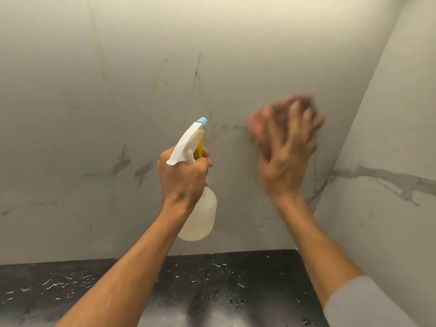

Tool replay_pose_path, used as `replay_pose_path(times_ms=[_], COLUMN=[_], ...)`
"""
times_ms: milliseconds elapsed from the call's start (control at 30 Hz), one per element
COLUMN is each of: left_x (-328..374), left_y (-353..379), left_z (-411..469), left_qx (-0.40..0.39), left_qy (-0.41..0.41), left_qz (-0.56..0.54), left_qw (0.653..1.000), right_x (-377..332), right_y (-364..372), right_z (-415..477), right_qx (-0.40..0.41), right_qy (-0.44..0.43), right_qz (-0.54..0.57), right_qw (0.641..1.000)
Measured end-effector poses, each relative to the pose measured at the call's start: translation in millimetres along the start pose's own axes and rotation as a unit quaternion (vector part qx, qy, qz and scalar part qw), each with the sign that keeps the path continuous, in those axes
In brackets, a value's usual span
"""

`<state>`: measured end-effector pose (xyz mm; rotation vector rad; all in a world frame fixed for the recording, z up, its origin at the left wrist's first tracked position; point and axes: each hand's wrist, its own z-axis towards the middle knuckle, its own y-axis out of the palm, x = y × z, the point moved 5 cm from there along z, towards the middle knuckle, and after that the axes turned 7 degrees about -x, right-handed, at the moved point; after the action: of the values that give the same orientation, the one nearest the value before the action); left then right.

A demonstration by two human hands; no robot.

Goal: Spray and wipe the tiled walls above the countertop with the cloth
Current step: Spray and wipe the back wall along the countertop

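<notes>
Pressing brownish cloth under right hand; left hand gripping spray bottle.

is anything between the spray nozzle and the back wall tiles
Nothing visible. The spray bottle in the left hand points at bare back wall; the right hand, blurred, wipes with the cloth off to the right.

Warm light washes the wall brightest along the top of the frame, dimming lower down; the right hand smears with motion blur; wet glints speckle the dark worktop.
</notes>
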<state>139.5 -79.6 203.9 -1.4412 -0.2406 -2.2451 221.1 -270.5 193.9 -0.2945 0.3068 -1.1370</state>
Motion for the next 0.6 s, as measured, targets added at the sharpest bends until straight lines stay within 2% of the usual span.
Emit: replay_pose_path(times_ms=[67,133,167,267,333,367,400,500,567,600], left_x=[4.1,8.1,9.5,13.4,15.2,16.4,17.3,16.8,15.4,14.0], left_y=[-5.7,-14.9,-19.7,-35.1,-43.7,-49.2,-55.4,-77.6,-91.0,-96.6], left_z=[0.2,3.7,6.4,13.3,14.7,14.8,14.8,14.6,15.2,15.5], left_qx=[0.003,0.013,0.019,0.032,0.037,0.042,0.046,0.050,0.035,0.030], left_qy=[0.000,0.001,0.000,-0.006,-0.011,-0.013,-0.017,-0.024,-0.019,-0.019], left_qz=[0.001,0.006,0.006,0.003,-0.002,-0.003,-0.005,-0.001,0.003,0.006], left_qw=[1.000,1.000,1.000,0.999,0.999,0.999,0.999,0.998,0.999,0.999], right_x=[-16.4,-15.9,-16.5,-35.8,-69.0,-87.9,-103.1,-109.6,-96.8,-96.3], right_y=[11.8,6.4,1.1,-19.9,-21.4,-16.1,-7.2,11.4,5.9,1.0], right_z=[-43.1,-18.5,13.1,128.9,151.8,140.3,115.9,32.0,39.1,62.7], right_qx=[-0.084,-0.069,-0.036,0.092,0.136,0.133,0.098,-0.041,-0.032,0.001], right_qy=[-0.115,-0.168,-0.160,-0.052,-0.021,-0.046,-0.091,-0.239,-0.262,-0.227], right_qz=[-0.033,-0.049,-0.050,-0.068,-0.042,-0.017,-0.007,-0.048,-0.050,-0.035], right_qw=[0.989,0.982,0.985,0.992,0.990,0.990,0.991,0.969,0.963,0.973])
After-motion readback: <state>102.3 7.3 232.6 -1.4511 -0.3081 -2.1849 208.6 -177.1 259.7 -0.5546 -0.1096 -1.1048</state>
